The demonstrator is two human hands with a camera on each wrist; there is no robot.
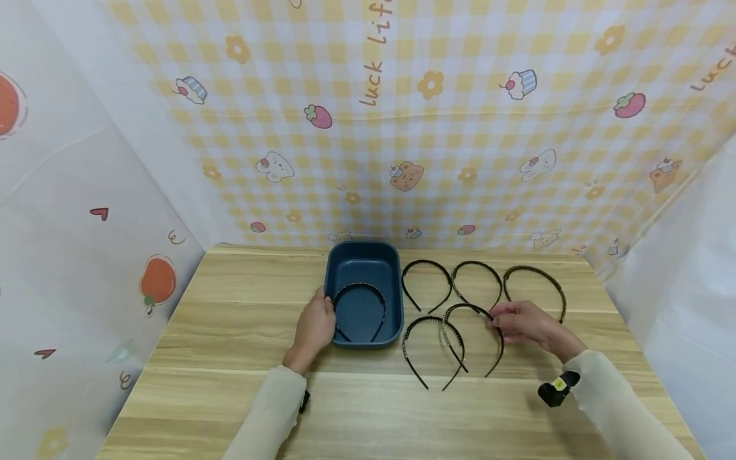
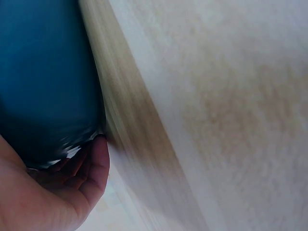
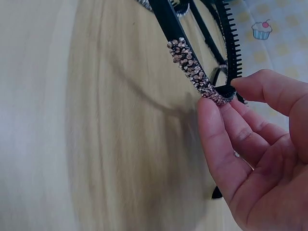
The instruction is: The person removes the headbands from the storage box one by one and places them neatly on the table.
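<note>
My right hand (image 1: 524, 324) pinches a black headband (image 1: 501, 345) between thumb and fingers. In the right wrist view, pinkish rhinestones (image 3: 190, 65) cover part of that headband, and its shadow falls on the wood below. The held headband overlaps another headband (image 1: 415, 326) in the head view. My left hand (image 1: 316, 321) is at the left side of a dark blue bin (image 1: 393, 255); in the left wrist view its fingers (image 2: 98, 161) touch the bin's outer wall, partly hidden. Inside the bin lies one black toothed headband (image 1: 360, 285).
Three more headbands lie along the table's back: one (image 1: 427, 262) beside the bin, one (image 1: 476, 263) in the middle, and a brownish one (image 1: 537, 269) at the right. A patterned cloth (image 1: 431, 147) hangs behind the wooden table (image 1: 241, 300). White sheets flank both sides.
</note>
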